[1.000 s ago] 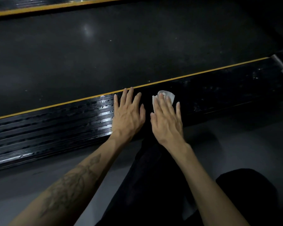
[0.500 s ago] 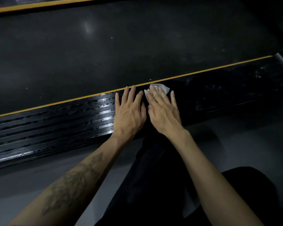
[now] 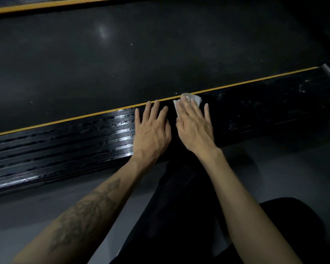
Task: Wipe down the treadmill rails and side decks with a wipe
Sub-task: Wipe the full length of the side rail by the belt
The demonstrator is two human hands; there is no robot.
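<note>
Head view, dim lighting. The person crouches beside a treadmill, both forearms reaching forward onto the near side deck.

Right hand: flat, palm down, fingers straight and slightly spread, pressing a white wipe against the deck. The wipe is bunched under the fingertips; its far edge shows past them and touches the yellow stripe that runs along the deck's inner edge. Nothing is gripped; the wipe is held only by downward pressure.

Left hand: also flat and released, palm down, fingers straight, resting on the bare deck just beside the right hand. Its fingertips reach nearly to the yellow stripe. It holds nothing. A tattoo is visible on the left forearm.

Side deck: black, ribbed lengthwise. The stretch left of the hands is glossy with streaked reflections; the stretch right of the hands looks duller, with scattered pale specks.

Beyond the stripe lies the dark running belt, with a few light flecks. A second yellow stripe crosses the top edge of the view on the far side.

Grey floor lies below the deck. The person's dark trouser leg sits between the forearms.
</note>
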